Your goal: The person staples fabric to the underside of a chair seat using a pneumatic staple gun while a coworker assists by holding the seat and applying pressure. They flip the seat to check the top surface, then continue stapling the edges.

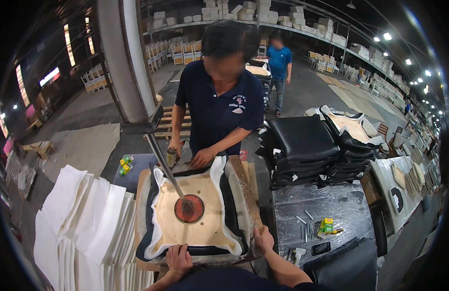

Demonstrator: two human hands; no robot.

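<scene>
A chair seat panel of pale wood (171,213) lies underside up, ringed by white padding (219,194) and a black cover (230,203). A metal rod ending in a round red disc (198,209) presses on its middle. At the near edge, my left hand (179,259) has its fingers bent over the black cover's rim. My right hand (263,240) is closed at the right edge of the wooden board (248,186) under the seat; its fingertips are partly hidden. Across from me, a co-worker's hand grips a tool that looks like a staple gun (171,157); their other hand rests at the far edge.
Left stands a tall stack of white padding sheets (79,218). A plastic-covered table (345,208) on the right bears stacked black seats (302,140), staple strips (306,229), a small yellow-green box (326,225) and black cover material (345,266). A thick post (130,63) rises ahead.
</scene>
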